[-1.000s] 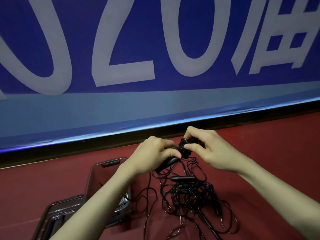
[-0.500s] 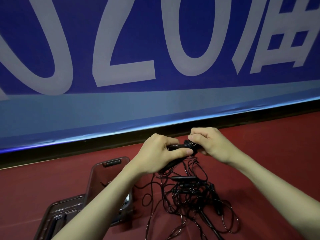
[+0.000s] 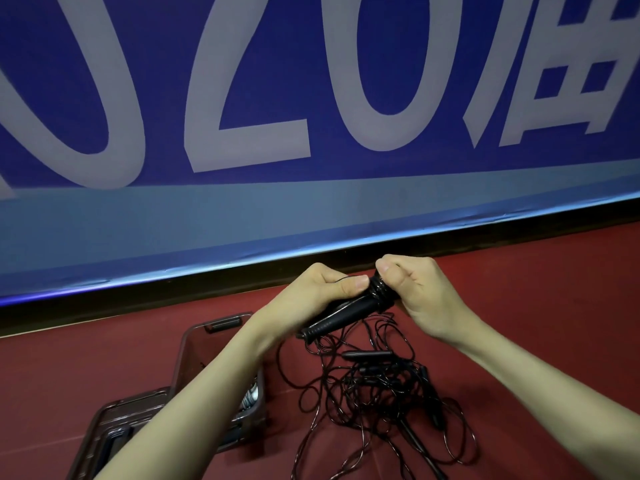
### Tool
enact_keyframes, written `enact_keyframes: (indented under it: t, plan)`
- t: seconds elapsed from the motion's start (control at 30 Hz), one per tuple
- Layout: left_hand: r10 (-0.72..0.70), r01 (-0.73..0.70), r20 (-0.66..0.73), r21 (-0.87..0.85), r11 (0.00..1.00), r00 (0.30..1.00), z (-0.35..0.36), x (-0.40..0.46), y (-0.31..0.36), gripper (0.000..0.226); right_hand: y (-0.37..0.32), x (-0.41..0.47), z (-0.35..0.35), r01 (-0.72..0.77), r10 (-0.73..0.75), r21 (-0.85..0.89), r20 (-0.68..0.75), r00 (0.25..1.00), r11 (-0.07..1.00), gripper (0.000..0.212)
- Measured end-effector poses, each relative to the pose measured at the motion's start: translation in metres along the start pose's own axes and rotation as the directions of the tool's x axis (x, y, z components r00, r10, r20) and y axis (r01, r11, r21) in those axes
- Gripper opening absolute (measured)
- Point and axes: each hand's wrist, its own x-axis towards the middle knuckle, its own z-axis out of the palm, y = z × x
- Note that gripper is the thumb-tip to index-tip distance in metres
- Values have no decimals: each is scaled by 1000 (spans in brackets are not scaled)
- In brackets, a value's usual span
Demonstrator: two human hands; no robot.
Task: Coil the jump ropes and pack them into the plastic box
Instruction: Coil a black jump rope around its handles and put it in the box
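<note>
Jump-rope handles [image 3: 346,311] in both hands

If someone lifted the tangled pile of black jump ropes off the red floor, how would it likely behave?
The tangled ropes would probably sag limply, their thin cords lying in loose loops. Interlaced loops suggest they would likely lift as one clump, loose handles dangling.
</note>
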Motion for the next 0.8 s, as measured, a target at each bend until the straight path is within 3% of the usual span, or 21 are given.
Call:
enact_keyframes:
  t: [0.1, 0.13, 0.2, 0.27, 0.33, 0.4, 0.47, 0.6, 0.63, 0.7, 0.8]
  plan:
    - [-52, 69, 165, -104, 992, 985, -8, 4, -12, 57, -6, 1, 7, 1, -2, 71, 13, 1000, 997, 42]
    - [-35, 89, 237, -221, 971, 971, -10, 6, -20, 55, -9, 1, 9, -5, 2, 104, 22, 1000, 995, 41]
    - [-7, 186, 314, -545, 818, 949, -5, 7, -32, 43, -12, 0, 11, -16, 12, 166, 23, 1000, 986, 38]
    - [14, 154, 235, -682, 715, 972, 5, 7, -39, 36, -13, 0, 12, -13, 15, 191, -6, 1000, 981, 37]
    - [-47, 43, 14, -711, 702, 999, 17, 8, -37, 28, -9, 2, 13, -41, 58, 230, -70, 996, 972, 37]
    - [-111, -10, -144, -653, 757, 983, 28, 11, -28, 33, -2, 4, 14, -61, 98, 231, -153, 983, 971, 52]
    - [-169, 6, -211, -607, 794, 963, 38, 13, -26, 33, 6, 7, 14, -48, 87, 158, -249, 965, 986, 65]
    - [-202, 43, -257, -514, 857, 945, 53, 11, -31, 34, 23, 12, 11, -66, 82, 56, -376, 923, 996, 61]
    - [-183, 48, -285, -421, 906, 941, 56, 10, -33, 36, 27, 14, 9, -83, 99, 59, -393, 914, 995, 57]
    - [-95, 70, -357, -80, 994, 929, 61, 6, -38, 36, 34, 18, 6, -131, 153, 80, -414, 898, 988, 51]
    - [52, 97, -316, 436, 895, 947, 69, -3, -39, 29, 36, 26, -2, -181, 181, 45, -470, 864, 982, 47]
